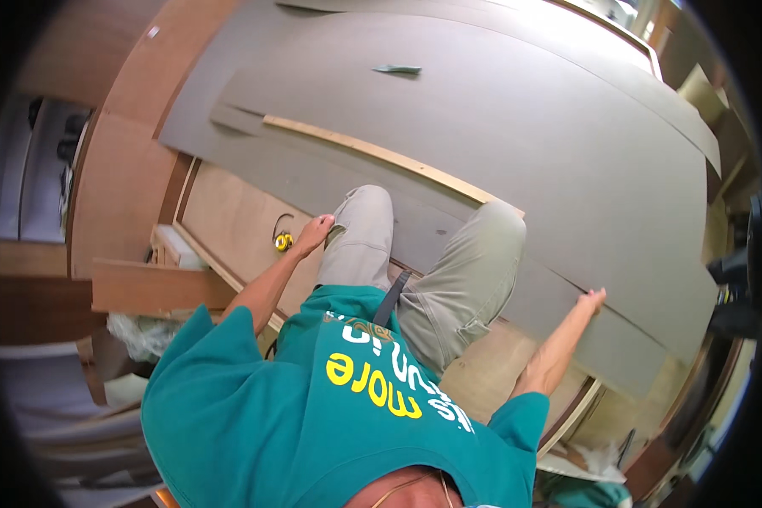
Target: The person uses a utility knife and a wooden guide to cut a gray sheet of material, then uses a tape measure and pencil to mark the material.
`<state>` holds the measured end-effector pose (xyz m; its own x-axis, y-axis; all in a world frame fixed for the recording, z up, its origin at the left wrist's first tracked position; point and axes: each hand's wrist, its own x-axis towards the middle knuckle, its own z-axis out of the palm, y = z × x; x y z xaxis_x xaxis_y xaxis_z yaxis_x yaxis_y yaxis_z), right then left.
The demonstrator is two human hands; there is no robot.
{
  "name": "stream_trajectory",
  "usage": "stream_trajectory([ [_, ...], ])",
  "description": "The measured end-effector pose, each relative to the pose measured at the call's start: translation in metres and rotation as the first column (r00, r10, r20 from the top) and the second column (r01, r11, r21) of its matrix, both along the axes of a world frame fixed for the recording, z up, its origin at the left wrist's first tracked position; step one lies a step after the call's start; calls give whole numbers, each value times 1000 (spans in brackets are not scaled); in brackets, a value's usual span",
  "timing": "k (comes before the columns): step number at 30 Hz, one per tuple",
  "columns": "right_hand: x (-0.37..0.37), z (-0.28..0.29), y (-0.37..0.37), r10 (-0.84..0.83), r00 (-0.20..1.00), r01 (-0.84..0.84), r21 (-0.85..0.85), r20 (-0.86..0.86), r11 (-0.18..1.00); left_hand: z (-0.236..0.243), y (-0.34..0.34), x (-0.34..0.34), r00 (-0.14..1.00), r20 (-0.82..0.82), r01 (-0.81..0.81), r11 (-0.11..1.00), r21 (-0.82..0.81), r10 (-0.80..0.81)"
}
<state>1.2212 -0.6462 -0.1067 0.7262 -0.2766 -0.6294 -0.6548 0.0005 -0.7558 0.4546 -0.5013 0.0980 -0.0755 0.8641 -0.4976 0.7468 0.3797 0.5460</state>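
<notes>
Grey sheeting (567, 186) spreads ahead of both hands in the head view. At its near part, the right hand (593, 299) meets a long edge, fingers bunched; whether they pinch the sheet, I cannot tell. The left hand (316, 233) rests against the trouser leg (357, 233) at the left knee, its fingers partly hidden, so its grip is unclear. Just left of that hand sits a yellow tape measure (284, 241). Beyond it, a wooden strip (372, 151) slants across the sheeting toward the right knee; farther off lies a small greenish object (396, 69).
</notes>
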Motion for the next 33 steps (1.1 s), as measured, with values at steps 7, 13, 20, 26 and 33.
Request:
stream_trajectory([
  [7, 25, -4, -33, 271, 962, -275, 114, 43, 955, -3, -30, -7, 997, -32, -68, 995, -74, 65],
  [13, -18, -6, 0, 356, 933, -360, 165, 54, 918, -7, -21, -27, 998, -30, -65, 996, -55, 63],
  [20, -61, -23, 31, 372, 928, -334, 498, 24, 801, -13, 25, 2, 968, 21, 242, 956, 165, -249],
  [26, -185, -11, 105, 482, 857, -502, 83, 180, 861, -67, -1, -50, 979, 146, 168, 966, -196, -140],
  [33, -240, 22, 109, 391, 916, -397, 66, 95, 915, -49, 18, -59, 990, 98, 125, 959, -255, -103],
])
